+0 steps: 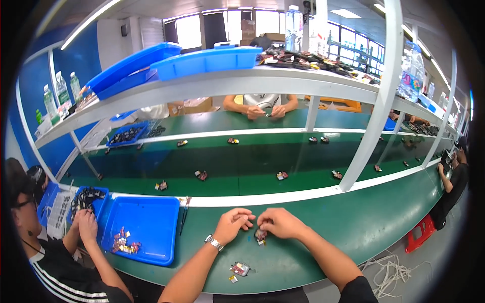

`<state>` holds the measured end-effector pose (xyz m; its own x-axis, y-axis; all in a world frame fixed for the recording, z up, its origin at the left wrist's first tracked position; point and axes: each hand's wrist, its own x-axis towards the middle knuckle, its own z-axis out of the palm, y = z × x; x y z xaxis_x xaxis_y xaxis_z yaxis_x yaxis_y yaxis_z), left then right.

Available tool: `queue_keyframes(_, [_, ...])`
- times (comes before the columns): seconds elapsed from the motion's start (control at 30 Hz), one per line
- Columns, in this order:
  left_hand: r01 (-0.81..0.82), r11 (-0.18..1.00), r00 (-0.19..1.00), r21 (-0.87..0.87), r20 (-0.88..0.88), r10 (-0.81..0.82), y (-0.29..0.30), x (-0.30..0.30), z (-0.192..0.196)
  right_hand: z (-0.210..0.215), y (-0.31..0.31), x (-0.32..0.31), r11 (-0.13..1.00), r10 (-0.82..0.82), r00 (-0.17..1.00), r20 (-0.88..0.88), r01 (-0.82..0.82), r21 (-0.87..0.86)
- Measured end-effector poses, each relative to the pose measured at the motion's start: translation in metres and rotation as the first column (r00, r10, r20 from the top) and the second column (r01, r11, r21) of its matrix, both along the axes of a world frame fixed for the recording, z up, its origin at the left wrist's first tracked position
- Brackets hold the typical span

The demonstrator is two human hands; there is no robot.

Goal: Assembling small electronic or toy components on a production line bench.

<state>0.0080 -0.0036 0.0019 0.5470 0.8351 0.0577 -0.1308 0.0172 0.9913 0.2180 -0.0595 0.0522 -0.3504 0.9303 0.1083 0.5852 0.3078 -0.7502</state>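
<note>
Head view: right hand fingers pinching small part, left hand fingers seemingly curled, touching.

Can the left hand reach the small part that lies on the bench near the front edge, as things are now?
Probably yes. The small part lies on the green bench just nearer the person than the left hand, with only bare surface between them. The hand seems busy, though, with another small piece, as is the right hand.
</note>
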Motion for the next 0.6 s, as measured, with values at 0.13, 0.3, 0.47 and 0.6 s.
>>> queue_keyframes(0.13, [0.069,0.989,0.997,-0.134,-0.011,-0.071,-0.003,-0.001,0.001,-0.015,0.018,-0.009,0.984,-0.134,0.989,-0.06,0.14,0.108])
queue_keyframes(0.3, [0.094,0.98,0.996,-0.173,0.012,-0.093,0.002,-0.006,-0.001,-0.017,0.014,-0.022,0.949,-0.234,0.945,-0.229,0.273,0.16])
queue_keyframes(0.47, [0.1,0.981,0.995,-0.163,-0.011,-0.103,0.003,-0.007,0.002,-0.014,0.016,-0.023,0.919,-0.175,0.979,-0.108,0.201,0.338])
queue_keyframes(0.6, [0.103,0.978,0.994,-0.182,-0.016,-0.108,0.002,-0.005,0.005,-0.017,0.017,-0.02,0.87,-0.121,0.992,-0.034,0.122,0.478])
